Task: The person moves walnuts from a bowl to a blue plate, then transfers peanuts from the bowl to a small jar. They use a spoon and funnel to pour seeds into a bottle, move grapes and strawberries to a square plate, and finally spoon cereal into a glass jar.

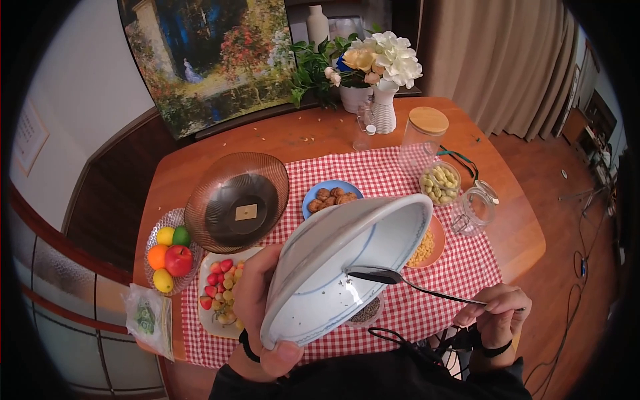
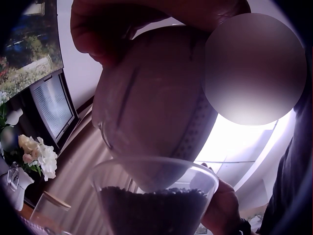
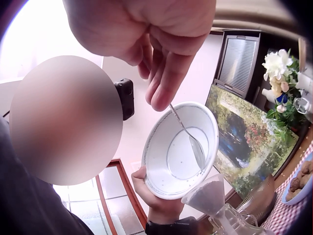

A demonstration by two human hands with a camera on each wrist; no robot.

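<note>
My left hand (image 1: pixel 252 293) grips the rim of a white-and-blue bowl (image 1: pixel 320 293), tilted steeply on its side, with a few dark grains on its inner wall. My right hand (image 1: pixel 499 310) pinches the handle of a metal spoon (image 1: pixel 377 275); its bowl end lies against the inside of the tilted bowl. Right under the bowl's lower rim is a clear funnel (image 2: pixel 156 210) filled with small dark grains (image 1: pixel 367 311). In the right wrist view the funnel sits over clear glassware (image 3: pixel 234 220). The bowl hides part of the funnel from above.
On the checked cloth (image 1: pixel 393 173) stand a blue plate of walnuts (image 1: pixel 333 193), an orange plate of yellow kernels (image 1: pixel 427 250), a tray of strawberries and grapes (image 1: pixel 217 320), and a jar of pods (image 1: pixel 440 183). A clip-top jar (image 1: pixel 477 207), brown bowl (image 1: pixel 237 200) and fruit bowl (image 1: pixel 170 257) flank them.
</note>
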